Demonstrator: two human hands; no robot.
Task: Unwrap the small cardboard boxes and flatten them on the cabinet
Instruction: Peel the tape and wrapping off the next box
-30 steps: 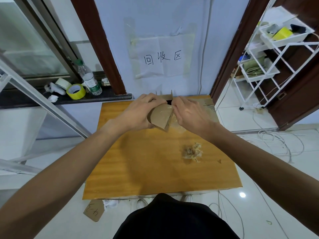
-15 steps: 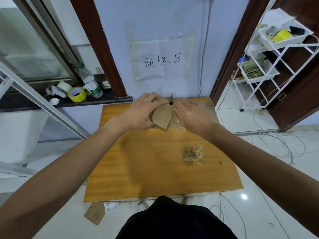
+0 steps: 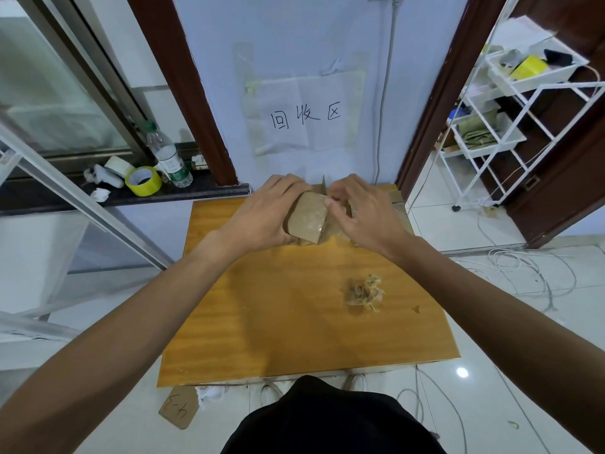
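The left hand grips a small brown cardboard box from its left side, fingers curled over the far top edge and the thumb hidden beneath. The right hand meets it from the other side. Its thumb and forefinger pinch at the box's upper right edge, the other fingers loosely bent. Whether they hold tape or bare card is hard to tell. The box is held between the hands, just above the far end of the orange-yellow wooden cabinet top. It is tilted, its glossy taped face toward the camera and its long axis running roughly from the far top edge down toward the person. A flap stands up behind it; the far side is hidden by the fingers.

Behind the right hand lies a flat piece of brown cardboard, mostly covered. Nearer the person than the right hand sits a crumpled wad of clear tape. Well left of the left hand, a yellow tape roll rests on the dark sill.
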